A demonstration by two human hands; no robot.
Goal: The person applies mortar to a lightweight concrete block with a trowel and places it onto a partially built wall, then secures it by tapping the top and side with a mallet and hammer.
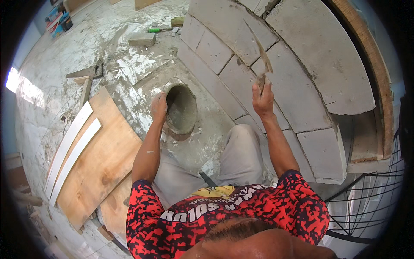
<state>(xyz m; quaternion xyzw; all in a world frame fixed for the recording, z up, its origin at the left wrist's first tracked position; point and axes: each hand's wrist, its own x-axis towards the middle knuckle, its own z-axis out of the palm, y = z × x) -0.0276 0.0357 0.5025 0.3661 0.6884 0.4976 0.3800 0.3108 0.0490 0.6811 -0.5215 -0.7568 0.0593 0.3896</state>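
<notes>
Grey concrete floor point(64, 69), streaked with dried white mortar, fills the left and middle of the view, and a curved wall of pale grey blocks point(297, 82) rises across the upper right, its courses set in neat joints with a strip of brown timber point(375, 64) bending along its outer edge. Left of the person lies a plywood sheet point(103, 159), with two white strips point(71, 146) resting side by side on its near edge. Between the sheet and the wall sits a round grey bucket point(182, 108), crusted with mortar, just ahead of the person's bent knees in light grey trousers point(241, 155). Farther off on the floor lie a loose grey block point(142, 39), a hand saw point(86, 72) and a green-handled tool point(158, 30). A black wire frame point(366, 203) shows at the lower right. The left hand point(159, 107) rests on the bucket's left rim, fingers curled over the edge and closed on it. The right hand point(263, 98) is raised against the block wall, its fingers wrapped tight about the handle of a trowel point(264, 58), whose narrow blade points up and lies against the face of a block near a joint.
</notes>
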